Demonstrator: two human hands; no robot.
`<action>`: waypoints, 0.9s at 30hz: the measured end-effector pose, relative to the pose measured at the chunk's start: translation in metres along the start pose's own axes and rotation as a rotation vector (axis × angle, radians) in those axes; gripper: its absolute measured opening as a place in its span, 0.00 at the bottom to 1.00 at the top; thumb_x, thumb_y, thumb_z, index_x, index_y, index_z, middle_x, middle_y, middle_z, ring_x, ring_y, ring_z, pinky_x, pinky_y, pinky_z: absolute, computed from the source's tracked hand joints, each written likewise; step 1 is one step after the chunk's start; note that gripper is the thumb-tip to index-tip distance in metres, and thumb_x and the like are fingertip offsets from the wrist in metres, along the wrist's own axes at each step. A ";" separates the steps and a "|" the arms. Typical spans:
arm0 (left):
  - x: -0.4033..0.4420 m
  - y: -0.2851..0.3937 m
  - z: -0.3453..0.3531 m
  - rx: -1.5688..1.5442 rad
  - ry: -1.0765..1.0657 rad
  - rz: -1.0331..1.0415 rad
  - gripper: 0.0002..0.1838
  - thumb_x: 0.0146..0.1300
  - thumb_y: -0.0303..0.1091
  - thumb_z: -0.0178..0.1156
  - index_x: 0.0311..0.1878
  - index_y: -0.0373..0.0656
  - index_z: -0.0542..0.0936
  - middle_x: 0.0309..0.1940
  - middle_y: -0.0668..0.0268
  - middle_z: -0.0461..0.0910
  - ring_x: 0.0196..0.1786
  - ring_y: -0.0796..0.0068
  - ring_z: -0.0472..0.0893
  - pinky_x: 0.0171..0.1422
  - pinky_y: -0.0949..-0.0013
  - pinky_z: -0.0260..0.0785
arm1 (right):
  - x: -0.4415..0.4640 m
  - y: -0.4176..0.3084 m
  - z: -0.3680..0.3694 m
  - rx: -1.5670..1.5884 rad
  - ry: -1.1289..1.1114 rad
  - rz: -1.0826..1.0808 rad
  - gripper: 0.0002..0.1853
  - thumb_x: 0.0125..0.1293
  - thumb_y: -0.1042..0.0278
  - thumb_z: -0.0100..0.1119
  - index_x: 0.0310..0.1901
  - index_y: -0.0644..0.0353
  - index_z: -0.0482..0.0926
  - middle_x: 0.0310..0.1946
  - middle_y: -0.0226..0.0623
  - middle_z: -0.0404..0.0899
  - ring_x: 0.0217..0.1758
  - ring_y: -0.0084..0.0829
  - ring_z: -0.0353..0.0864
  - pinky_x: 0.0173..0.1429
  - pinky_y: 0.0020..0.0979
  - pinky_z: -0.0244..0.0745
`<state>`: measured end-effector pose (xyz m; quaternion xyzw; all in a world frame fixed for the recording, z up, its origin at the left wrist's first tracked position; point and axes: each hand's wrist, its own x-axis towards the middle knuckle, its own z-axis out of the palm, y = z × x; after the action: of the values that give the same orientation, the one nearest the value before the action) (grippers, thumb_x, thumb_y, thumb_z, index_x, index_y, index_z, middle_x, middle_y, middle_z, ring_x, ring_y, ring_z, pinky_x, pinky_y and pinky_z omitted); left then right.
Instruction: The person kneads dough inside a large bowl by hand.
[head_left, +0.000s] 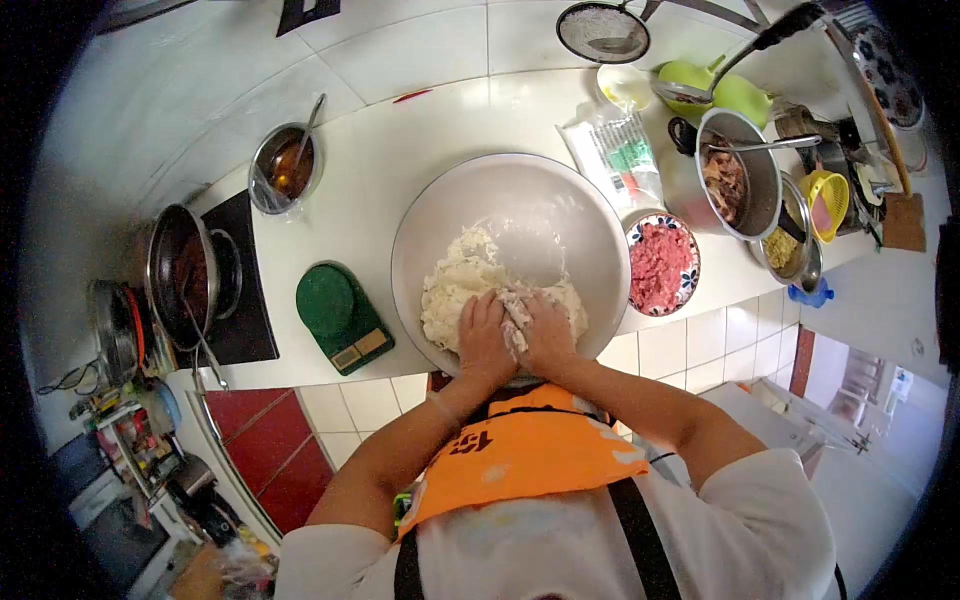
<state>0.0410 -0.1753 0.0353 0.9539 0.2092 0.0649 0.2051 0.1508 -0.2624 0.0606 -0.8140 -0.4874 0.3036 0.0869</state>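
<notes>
A large pale basin (430,210) sits on the counter in front of me, with a lumpy, shaggy dough (450,290) in its near half. My left hand (484,335) presses down into the dough, fingers curled against it. Right beside it, my right hand (546,335) is closed on the same dough, its inner side and thumb caked with sticky white flour. Part of the dough is hidden under both hands. Thin smears of flour mark the basin's inner wall.
Left of the basin are a green kitchen scale (340,315), a steel bowl of dark liquid (285,168) and a wok (180,270). To the right stand a patterned bowl of minced meat (662,264), a plastic flour bag (620,160) and a pot of meat (740,175).
</notes>
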 end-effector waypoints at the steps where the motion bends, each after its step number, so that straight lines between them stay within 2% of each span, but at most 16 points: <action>1: 0.009 0.001 -0.002 -0.001 -0.012 -0.005 0.26 0.59 0.40 0.55 0.58 0.34 0.75 0.55 0.54 0.75 0.68 0.55 0.66 0.77 0.50 0.47 | 0.007 0.007 0.006 0.008 -0.010 0.003 0.30 0.65 0.52 0.51 0.66 0.59 0.69 0.64 0.48 0.67 0.69 0.49 0.62 0.68 0.51 0.59; 6: 0.053 -0.014 0.013 -0.112 0.065 0.038 0.25 0.52 0.38 0.59 0.53 0.36 0.78 0.56 0.52 0.74 0.68 0.54 0.66 0.75 0.47 0.48 | 0.042 0.039 0.024 0.085 0.173 0.021 0.33 0.60 0.55 0.56 0.65 0.63 0.70 0.65 0.49 0.65 0.72 0.50 0.57 0.71 0.53 0.52; 10: 0.086 -0.027 0.021 -0.087 0.084 0.070 0.22 0.56 0.38 0.57 0.51 0.36 0.79 0.51 0.56 0.76 0.65 0.57 0.69 0.73 0.51 0.51 | 0.063 0.049 0.025 0.257 0.321 0.120 0.33 0.59 0.55 0.57 0.64 0.66 0.70 0.65 0.51 0.64 0.72 0.52 0.57 0.72 0.56 0.48; 12: 0.101 -0.030 0.028 -0.099 0.143 0.062 0.19 0.56 0.36 0.56 0.50 0.37 0.79 0.51 0.57 0.77 0.65 0.57 0.69 0.71 0.52 0.52 | 0.083 0.060 0.034 0.130 0.471 0.169 0.22 0.66 0.60 0.50 0.58 0.62 0.75 0.53 0.55 0.73 0.59 0.53 0.69 0.61 0.55 0.59; 13: 0.104 -0.026 0.025 -0.103 0.151 0.051 0.19 0.56 0.36 0.56 0.50 0.37 0.79 0.51 0.57 0.77 0.65 0.57 0.69 0.71 0.52 0.52 | 0.086 0.062 0.033 0.122 0.465 0.160 0.22 0.66 0.60 0.50 0.58 0.62 0.75 0.53 0.55 0.73 0.59 0.53 0.69 0.61 0.55 0.59; 15: 0.109 -0.022 0.013 -0.133 0.009 -0.001 0.20 0.57 0.31 0.54 0.53 0.37 0.79 0.53 0.56 0.77 0.65 0.55 0.69 0.73 0.55 0.51 | 0.098 0.062 0.029 0.239 0.513 0.244 0.21 0.67 0.58 0.54 0.55 0.63 0.78 0.50 0.54 0.77 0.54 0.50 0.75 0.56 0.50 0.66; 16: 0.104 -0.026 0.020 -0.166 0.021 -0.074 0.22 0.60 0.29 0.54 0.60 0.36 0.75 0.58 0.54 0.75 0.65 0.55 0.69 0.74 0.57 0.53 | 0.107 0.072 0.026 0.237 0.514 0.225 0.21 0.67 0.58 0.54 0.55 0.63 0.78 0.50 0.54 0.77 0.54 0.50 0.75 0.56 0.50 0.66; 17: 0.091 -0.024 0.008 -0.159 0.032 -0.084 0.22 0.60 0.29 0.54 0.60 0.36 0.75 0.58 0.54 0.75 0.65 0.55 0.69 0.74 0.57 0.53 | 0.112 0.090 0.023 0.542 0.341 0.315 0.26 0.66 0.51 0.54 0.59 0.62 0.75 0.53 0.56 0.76 0.54 0.53 0.77 0.59 0.49 0.68; 18: 0.071 -0.023 -0.011 -0.308 0.244 -0.170 0.24 0.63 0.32 0.55 0.62 0.36 0.73 0.60 0.53 0.74 0.65 0.55 0.69 0.74 0.58 0.54 | 0.113 0.102 0.021 0.842 0.150 0.402 0.32 0.65 0.44 0.55 0.62 0.61 0.73 0.56 0.58 0.76 0.53 0.56 0.79 0.61 0.48 0.71; 19: 0.050 -0.024 -0.026 -0.453 0.460 -0.251 0.25 0.65 0.34 0.56 0.65 0.36 0.70 0.62 0.53 0.72 0.64 0.55 0.70 0.73 0.60 0.55 | 0.107 0.105 0.011 0.841 0.143 0.386 0.32 0.65 0.44 0.55 0.62 0.61 0.73 0.56 0.58 0.76 0.53 0.56 0.79 0.61 0.48 0.71; 21: -0.002 -0.028 -0.041 -0.723 0.313 -0.642 0.29 0.68 0.42 0.58 0.67 0.36 0.67 0.64 0.53 0.70 0.64 0.56 0.71 0.70 0.59 0.59 | 0.091 0.101 -0.021 0.262 0.312 0.048 0.34 0.64 0.38 0.53 0.64 0.55 0.72 0.57 0.59 0.75 0.56 0.57 0.78 0.64 0.48 0.70; 22: -0.008 -0.031 -0.051 -0.719 0.321 -0.643 0.29 0.68 0.42 0.58 0.67 0.36 0.67 0.64 0.53 0.70 0.64 0.56 0.71 0.70 0.59 0.59 | 0.085 0.095 -0.028 0.263 0.314 0.039 0.34 0.64 0.38 0.53 0.64 0.55 0.72 0.57 0.59 0.75 0.56 0.57 0.78 0.64 0.48 0.70; 23: -0.012 -0.033 -0.061 -0.890 0.045 -0.836 0.32 0.67 0.41 0.58 0.70 0.35 0.64 0.66 0.52 0.67 0.65 0.55 0.71 0.71 0.59 0.60 | 0.077 0.087 -0.033 0.174 0.191 0.081 0.35 0.64 0.36 0.52 0.65 0.53 0.72 0.57 0.58 0.75 0.57 0.57 0.77 0.65 0.48 0.70; 24: -0.010 -0.032 -0.058 -0.983 -0.094 -0.924 0.33 0.67 0.41 0.59 0.71 0.35 0.62 0.67 0.51 0.66 0.65 0.55 0.71 0.71 0.59 0.61 | 0.071 0.082 -0.035 0.081 0.068 0.125 0.36 0.64 0.34 0.50 0.66 0.51 0.71 0.58 0.57 0.75 0.59 0.57 0.76 0.66 0.47 0.69; 25: -0.007 -0.031 -0.055 -1.056 -0.242 -1.014 0.35 0.67 0.40 0.59 0.72 0.34 0.61 0.68 0.50 0.65 0.65 0.55 0.71 0.71 0.59 0.62 | 0.071 0.082 -0.029 0.077 0.071 0.124 0.36 0.64 0.34 0.50 0.66 0.51 0.71 0.58 0.57 0.75 0.59 0.57 0.76 0.66 0.47 0.69; 27: 0.017 -0.030 -0.011 -1.546 0.241 -1.488 0.36 0.68 0.51 0.57 0.70 0.34 0.64 0.64 0.52 0.70 0.65 0.54 0.71 0.67 0.57 0.63 | 0.073 0.079 -0.016 0.136 0.091 0.190 0.38 0.65 0.31 0.47 0.67 0.52 0.70 0.59 0.57 0.75 0.60 0.56 0.75 0.66 0.45 0.70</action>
<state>0.0430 -0.1393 0.0336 0.1866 0.6576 0.1321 0.7179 0.2436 -0.2383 0.0083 -0.8617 -0.3821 0.3057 0.1346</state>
